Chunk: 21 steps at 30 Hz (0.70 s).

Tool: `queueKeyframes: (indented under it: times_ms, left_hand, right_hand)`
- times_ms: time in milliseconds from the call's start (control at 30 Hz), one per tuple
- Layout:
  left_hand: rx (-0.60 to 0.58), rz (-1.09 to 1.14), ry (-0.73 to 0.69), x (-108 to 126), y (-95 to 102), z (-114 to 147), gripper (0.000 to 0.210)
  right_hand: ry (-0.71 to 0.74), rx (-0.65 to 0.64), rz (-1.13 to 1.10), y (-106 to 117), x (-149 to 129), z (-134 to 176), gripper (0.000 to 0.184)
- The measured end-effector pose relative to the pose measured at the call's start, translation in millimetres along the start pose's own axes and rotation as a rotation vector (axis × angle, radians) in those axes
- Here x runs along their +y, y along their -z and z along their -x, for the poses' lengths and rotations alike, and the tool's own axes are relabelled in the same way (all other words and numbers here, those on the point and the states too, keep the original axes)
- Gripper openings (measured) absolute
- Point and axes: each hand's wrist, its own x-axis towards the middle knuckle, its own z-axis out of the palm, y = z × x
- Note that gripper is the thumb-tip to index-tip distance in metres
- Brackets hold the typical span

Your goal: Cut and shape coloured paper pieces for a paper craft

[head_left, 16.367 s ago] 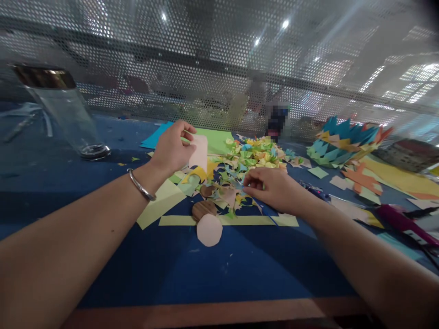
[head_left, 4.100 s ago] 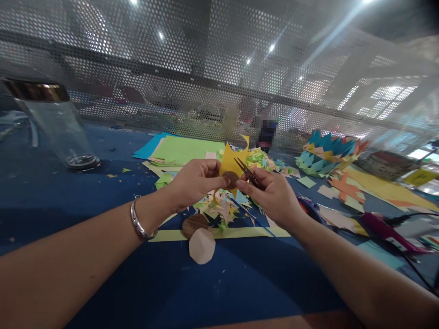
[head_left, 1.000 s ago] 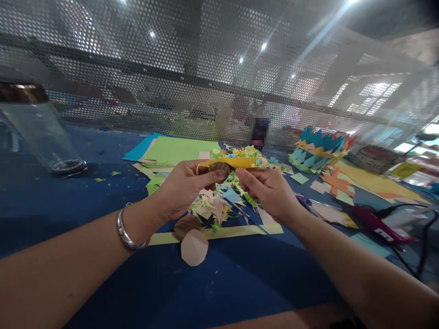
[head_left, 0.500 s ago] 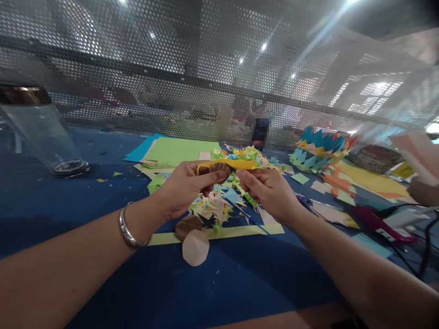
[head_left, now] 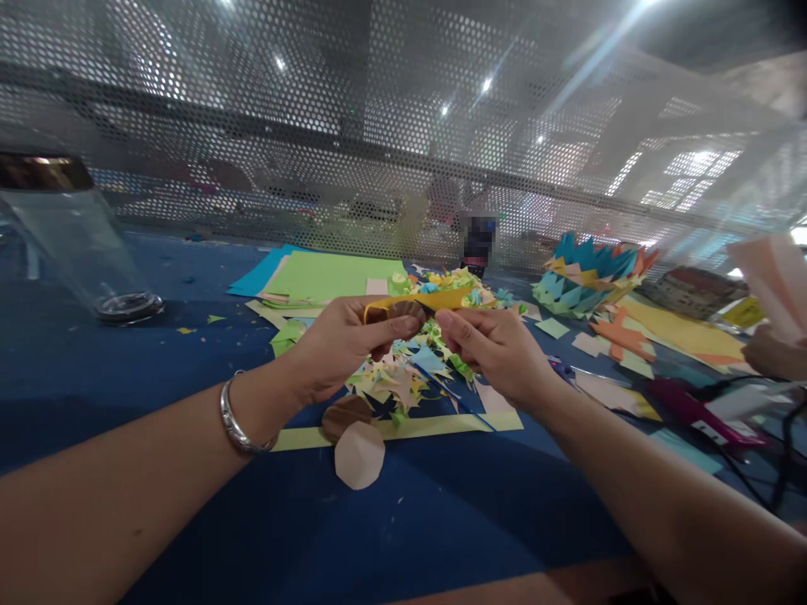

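Note:
A strip of yellow paper [head_left: 441, 298] is stretched between my hands above the table. My left hand [head_left: 328, 344] is closed on its left part, together with a brown, ridged, rounded piece [head_left: 405, 311]. With thumb and fingers pinched, my right hand [head_left: 498, 344] grips the paper farther right; its exact hold is partly hidden by the fingers. Below lie a brown round piece [head_left: 345, 416] and a pale paper disc [head_left: 359, 456], both partly over a long pale-yellow paper strip [head_left: 435, 426]. Folded and cut paper scraps [head_left: 391, 382] are heaped behind.
Green paper sheets [head_left: 340, 276] are stacked at the back, left of centre. A clear jar [head_left: 81, 244] stands at the left. To the right are a zigzag paper crown [head_left: 583, 273], a magenta tool [head_left: 706, 416] with cables, and another person's hand [head_left: 775, 353] holding paper.
My hands stay almost in place; the yellow paper between them has tilted slightly. At the right edge, the other person's paper has shifted a little to the right.

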Motion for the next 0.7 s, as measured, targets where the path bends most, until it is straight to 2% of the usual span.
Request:
queueKeyframes:
  times_ms: [267, 700]
  left_hand:
    - [-0.03, -0.061, 0.004, 0.5, 3.3, 0.5, 0.026]
    - [-0.039, -0.092, 0.061, 4.7, 6.3, -1.1, 0.022]
  right_hand:
    - [0.018, -0.011, 0.036, 1.0, -1.4, 0.6, 0.054]
    - [0.072, -0.031, 0.175, 6.4, -1.4, 0.9, 0.054]
